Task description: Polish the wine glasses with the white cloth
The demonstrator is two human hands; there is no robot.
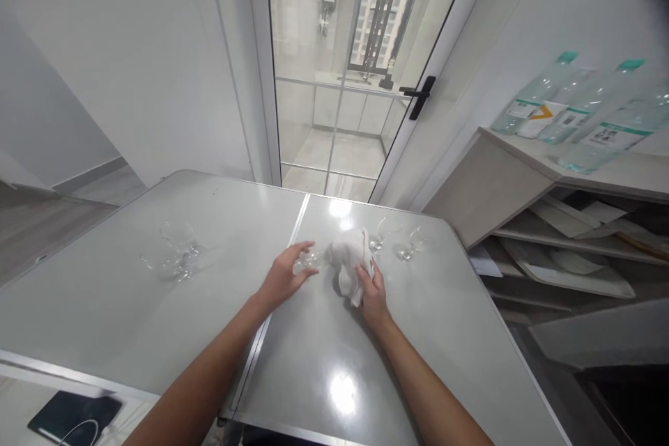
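Head view: gripped a small clear drinking glass [309,262] in the closed left hand [285,280], low by the middle seam of the pale grey folding table [157,324], pressed a crumpled white cloth [349,256] against it with the clenched right hand [372,295], and likely needed a light, steady hold to spare the thin glass.
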